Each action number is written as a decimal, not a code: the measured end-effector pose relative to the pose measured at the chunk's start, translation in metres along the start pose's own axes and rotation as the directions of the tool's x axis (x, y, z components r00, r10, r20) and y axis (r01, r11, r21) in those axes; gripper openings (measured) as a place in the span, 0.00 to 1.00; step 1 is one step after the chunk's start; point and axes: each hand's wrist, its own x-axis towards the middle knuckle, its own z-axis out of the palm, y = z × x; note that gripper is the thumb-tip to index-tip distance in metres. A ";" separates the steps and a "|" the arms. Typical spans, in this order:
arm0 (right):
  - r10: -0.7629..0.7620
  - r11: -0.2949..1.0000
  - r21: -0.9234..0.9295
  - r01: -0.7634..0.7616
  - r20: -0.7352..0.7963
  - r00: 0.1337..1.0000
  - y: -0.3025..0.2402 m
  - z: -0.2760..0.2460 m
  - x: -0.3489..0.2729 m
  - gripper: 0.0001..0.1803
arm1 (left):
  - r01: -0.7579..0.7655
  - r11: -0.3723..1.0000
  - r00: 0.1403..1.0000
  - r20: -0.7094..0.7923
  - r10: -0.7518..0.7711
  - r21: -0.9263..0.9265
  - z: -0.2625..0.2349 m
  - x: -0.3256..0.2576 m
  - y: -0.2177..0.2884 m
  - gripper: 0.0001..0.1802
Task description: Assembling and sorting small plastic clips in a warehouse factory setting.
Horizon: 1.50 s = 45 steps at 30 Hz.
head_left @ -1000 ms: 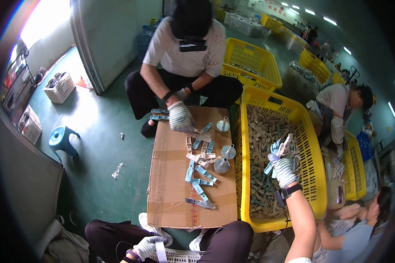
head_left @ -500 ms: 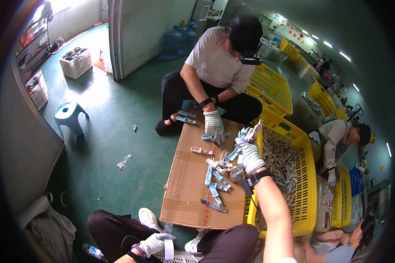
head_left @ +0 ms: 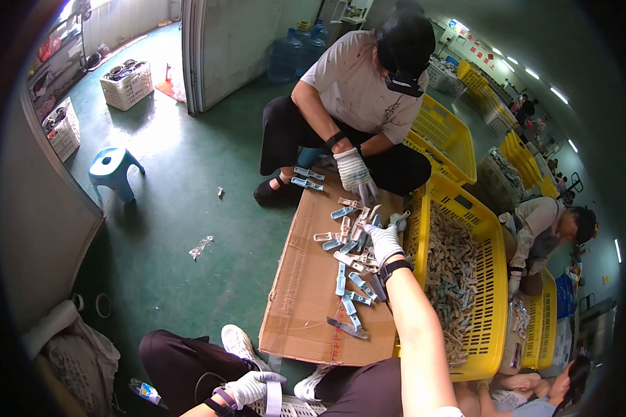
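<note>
My right hand, in a white knit glove with grey fingertips, is over a pile of clothespins on a cardboard sheet. Its fingers look spread, with light-coloured clothespins just beside them. The pile mixes pale blue and whitish plastic clothespins. A dark flat blade-like tool lies below the pile. Low in the view, my gloved left hand is closed on a white band-like piece, whose exact kind I cannot make out. Across the cardboard, a co-worker's gloved hand reaches toward the same pile.
A yellow crate full of clothespins stands right against the cardboard. Two blue clothespins lie at its far left corner. A blue stool stands on the green floor at left. Another person works at the right.
My right hand has come down and left from the crate's edge to the pile; the clothespins it held now appear among the others. The co-worker's hand has shifted. My left hand stays put.
</note>
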 end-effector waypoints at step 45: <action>0.423 0.679 -0.725 -0.116 0.257 0.869 0.182 -0.247 -0.060 0.54 | 0.130 0.969 0.914 -0.352 -0.199 -0.211 0.036 0.004 0.037 0.10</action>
